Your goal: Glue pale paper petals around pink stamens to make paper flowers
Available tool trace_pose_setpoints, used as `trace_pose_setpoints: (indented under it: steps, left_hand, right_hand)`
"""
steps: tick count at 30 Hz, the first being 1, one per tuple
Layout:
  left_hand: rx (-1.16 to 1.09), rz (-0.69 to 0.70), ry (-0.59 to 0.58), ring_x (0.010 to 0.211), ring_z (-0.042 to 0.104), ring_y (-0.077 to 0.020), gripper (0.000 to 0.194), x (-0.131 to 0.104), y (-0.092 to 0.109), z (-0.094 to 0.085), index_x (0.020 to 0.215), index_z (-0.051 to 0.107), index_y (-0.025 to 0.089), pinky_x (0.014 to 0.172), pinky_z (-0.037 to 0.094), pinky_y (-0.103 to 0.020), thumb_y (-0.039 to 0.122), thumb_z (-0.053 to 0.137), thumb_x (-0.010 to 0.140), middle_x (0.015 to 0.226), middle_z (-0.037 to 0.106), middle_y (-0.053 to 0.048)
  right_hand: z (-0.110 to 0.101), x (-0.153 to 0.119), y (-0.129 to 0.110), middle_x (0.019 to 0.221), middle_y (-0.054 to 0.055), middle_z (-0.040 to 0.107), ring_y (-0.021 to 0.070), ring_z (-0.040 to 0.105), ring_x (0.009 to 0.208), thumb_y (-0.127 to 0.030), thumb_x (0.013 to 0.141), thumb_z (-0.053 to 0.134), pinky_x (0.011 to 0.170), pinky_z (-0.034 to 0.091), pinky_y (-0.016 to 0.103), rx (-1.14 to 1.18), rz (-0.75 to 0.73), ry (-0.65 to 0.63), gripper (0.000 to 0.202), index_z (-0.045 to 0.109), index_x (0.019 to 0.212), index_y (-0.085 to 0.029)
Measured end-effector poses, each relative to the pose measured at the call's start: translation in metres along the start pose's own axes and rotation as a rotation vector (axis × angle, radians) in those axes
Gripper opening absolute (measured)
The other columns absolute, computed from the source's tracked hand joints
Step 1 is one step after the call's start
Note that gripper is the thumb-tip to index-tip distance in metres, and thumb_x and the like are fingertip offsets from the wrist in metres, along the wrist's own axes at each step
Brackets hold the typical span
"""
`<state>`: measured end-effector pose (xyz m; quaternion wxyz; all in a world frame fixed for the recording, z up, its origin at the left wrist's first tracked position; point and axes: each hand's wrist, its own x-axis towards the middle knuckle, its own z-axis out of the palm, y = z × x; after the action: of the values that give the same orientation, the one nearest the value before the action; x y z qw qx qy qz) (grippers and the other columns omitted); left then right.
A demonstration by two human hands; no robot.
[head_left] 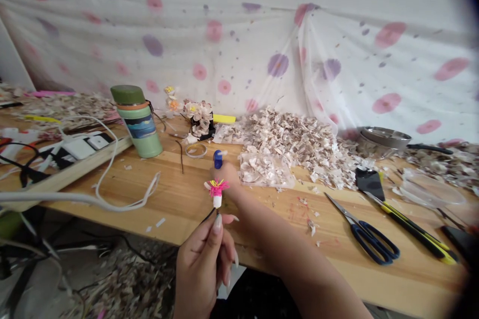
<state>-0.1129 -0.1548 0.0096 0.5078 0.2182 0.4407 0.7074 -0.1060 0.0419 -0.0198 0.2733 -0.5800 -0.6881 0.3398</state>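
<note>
Between thumb and fingertips, my left hand point(207, 254) pinches the thin dark stem of a small artificial flower point(217, 192). The flower stands upright, with pink and yellow fringe at the top and a white band below. My right hand point(229, 179) reaches forward past it, partly hidden behind the flower and slightly blurred. A small blue object point(217, 159) with a pale tip sticks out of the top of that hand, which seems closed around it. Just right of the hand is a clear plastic tray point(288, 178) of pale petal-like flakes.
A heap of dry flakes point(295, 137) lies along the back. Scissors point(368, 239) and a yellow-black utility knife point(415, 229) lie to the right. Leftward are a green tumbler point(140, 129), a power strip point(80, 147) and a white cable point(101, 202) crossing the table edge.
</note>
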Motion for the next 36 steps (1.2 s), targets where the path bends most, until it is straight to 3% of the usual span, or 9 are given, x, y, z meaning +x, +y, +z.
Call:
trace_pose_setpoints:
  steps: [3, 7, 12, 16, 20, 29, 32, 36]
  left_hand:
    - [0.008, -0.005, 0.008, 0.025, 0.041, -0.0015, 0.042, 0.001, 0.001, 0.003, 0.085, 0.068, 0.012, 0.030, 0.028, -0.007, 0.052, 0.077, 0.071, 0.043, 0.058, 0.004]
    - [0.032, -0.012, -0.021, 0.023, 0.041, -0.0021, 0.042, 0.011, -0.003, 0.010, 0.085, 0.067, 0.012, 0.028, 0.028, -0.007, 0.052, 0.075, 0.073, 0.042, 0.058, 0.004]
    - [0.073, -0.069, -0.099, 0.021, 0.035, -0.0016, 0.041, 0.027, -0.026, 0.022, 0.085, 0.066, 0.012, 0.026, 0.023, -0.007, 0.052, 0.070, 0.077, 0.038, 0.054, 0.005]
    - [0.132, -0.103, -0.136, 0.021, 0.026, -0.0006, 0.040, 0.031, -0.048, 0.033, 0.084, 0.066, 0.013, 0.025, 0.018, -0.008, 0.052, 0.068, 0.078, 0.034, 0.046, 0.008]
    - [0.170, -0.098, -0.136, 0.023, 0.026, -0.0016, 0.041, 0.030, -0.064, 0.042, 0.084, 0.067, 0.013, 0.026, 0.019, -0.010, 0.054, 0.066, 0.079, 0.034, 0.042, 0.009]
    - [0.255, -0.130, -0.130, 0.026, 0.025, -0.0029, 0.046, 0.025, -0.075, 0.042, 0.084, 0.068, 0.014, 0.028, 0.019, -0.012, 0.060, 0.067, 0.075, 0.034, 0.038, 0.010]
    - [0.258, -0.139, -0.117, 0.027, 0.026, -0.0021, 0.049, 0.023, -0.076, 0.041, 0.082, 0.069, 0.014, 0.029, 0.020, -0.011, 0.062, 0.069, 0.072, 0.034, 0.038, 0.009]
    - [0.300, -0.170, -0.086, 0.027, 0.028, -0.0022, 0.052, 0.020, -0.077, 0.041, 0.081, 0.071, 0.014, 0.029, 0.020, -0.011, 0.065, 0.071, 0.068, 0.033, 0.038, 0.009]
  right_hand:
    - [-0.021, -0.019, 0.003, 0.076, 0.003, 0.065, 0.0186, 0.065, 0.072, -0.030, 0.088, 0.059, 0.068, 0.052, 0.032, 0.194, -0.003, 0.055, 0.016, 0.062, 0.092, -0.015]
    - [-0.065, -0.067, 0.017, 0.071, 0.001, 0.061, 0.0130, 0.060, 0.058, -0.033, 0.091, 0.043, 0.057, 0.050, 0.025, 0.461, -0.025, 0.118, 0.020, 0.054, 0.097, -0.017]
    - [-0.105, -0.138, 0.064, 0.067, -0.001, 0.057, 0.0093, 0.049, 0.051, -0.044, 0.081, 0.066, 0.049, 0.043, 0.022, 0.873, -0.105, 0.296, 0.028, 0.057, 0.089, -0.019]
    - [-0.102, -0.180, 0.103, 0.060, -0.002, 0.052, 0.0093, 0.044, 0.049, -0.047, 0.080, 0.069, 0.045, 0.038, 0.022, 0.831, 0.023, 0.379, 0.031, 0.063, 0.084, -0.017]
    - [-0.088, -0.196, 0.121, 0.062, 0.000, 0.051, 0.0123, 0.045, 0.054, -0.050, 0.081, 0.067, 0.050, 0.040, 0.025, 0.693, 0.006, 0.380, 0.033, 0.062, 0.081, -0.017]
    - [-0.081, -0.202, 0.138, 0.076, 0.005, 0.063, 0.0187, 0.059, 0.067, -0.046, 0.084, 0.063, 0.063, 0.052, 0.029, 0.552, -0.024, 0.369, 0.027, 0.061, 0.088, -0.019]
    - [-0.086, -0.203, 0.135, 0.080, 0.006, 0.067, 0.0202, 0.064, 0.072, -0.039, 0.086, 0.061, 0.069, 0.055, 0.030, 0.422, -0.115, 0.381, 0.019, 0.062, 0.089, -0.020]
    - [-0.096, -0.202, 0.122, 0.075, 0.004, 0.070, 0.0191, 0.066, 0.066, -0.030, 0.085, 0.057, 0.066, 0.056, 0.028, 0.298, -0.231, 0.393, 0.010, 0.063, 0.083, -0.022]
